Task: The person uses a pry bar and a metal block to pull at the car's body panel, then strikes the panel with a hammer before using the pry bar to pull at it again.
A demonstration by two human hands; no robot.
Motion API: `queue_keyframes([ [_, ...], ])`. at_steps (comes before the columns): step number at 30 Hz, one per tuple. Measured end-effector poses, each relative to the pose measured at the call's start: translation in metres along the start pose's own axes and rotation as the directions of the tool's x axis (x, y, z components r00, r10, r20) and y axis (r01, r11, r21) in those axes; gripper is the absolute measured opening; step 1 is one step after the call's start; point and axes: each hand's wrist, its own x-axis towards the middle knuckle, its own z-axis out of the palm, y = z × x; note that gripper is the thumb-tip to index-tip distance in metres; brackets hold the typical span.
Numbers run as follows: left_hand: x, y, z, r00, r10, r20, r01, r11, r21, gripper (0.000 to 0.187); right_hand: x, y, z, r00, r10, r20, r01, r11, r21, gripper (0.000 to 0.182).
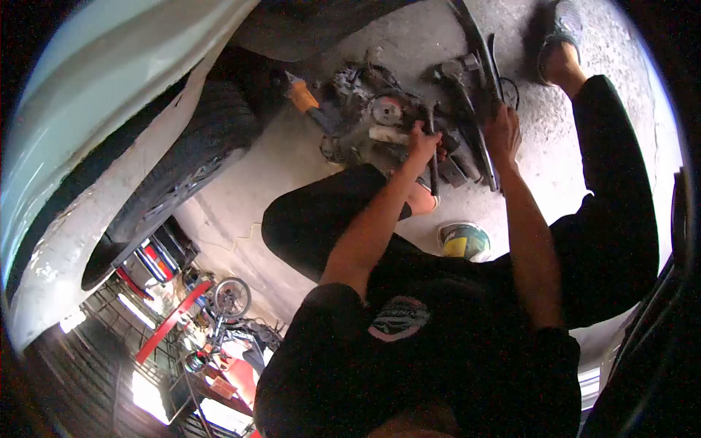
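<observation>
My left hand [423,148] is closed around a slim, dark-handled tool [434,175] whose upper end rises above my fingers; its exact kind does not show. Gripped in my right hand [502,135] is a long, dark, slightly curved metal bar [478,44], slanting across the parts on the floor. Between and beyond both hands lies a pile of greasy metal parts [365,91], with a round silvery piece [387,110] among them. A pale cylindrical piece [388,134] sits just left of my left hand. Another thick metal part [454,69] rests beside the bar.
An orange-and-dark tool [301,96] lies left of the pile. A green tin with a yellow label [467,241] stands between my legs. A vehicle's tyre [208,124] and pale body panel [95,95] are at left. Farther off is a motorcycle [232,299].
</observation>
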Motion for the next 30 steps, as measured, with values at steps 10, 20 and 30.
queue_keyframes([
  [10,-0.005,-0.01,-0.012,0.998,-0.05,0.049,0.038,0.974,0.223,0.026,0.001,0.032,0.007,0.95,0.226,0.214,-0.209,0.973,-0.1,0.04],
  [20,-0.039,0.054,-0.022,0.963,-0.172,0.207,0.186,0.981,-0.052,0.02,0.007,0.03,0.014,0.974,0.116,0.195,-0.19,0.886,0.424,0.051],
  [30,-0.102,0.09,-0.057,0.98,-0.009,0.198,0.004,1.0,0.028,0.027,0.007,-0.052,-0.051,0.945,-0.11,0.307,-0.165,0.651,0.741,0.043],
])
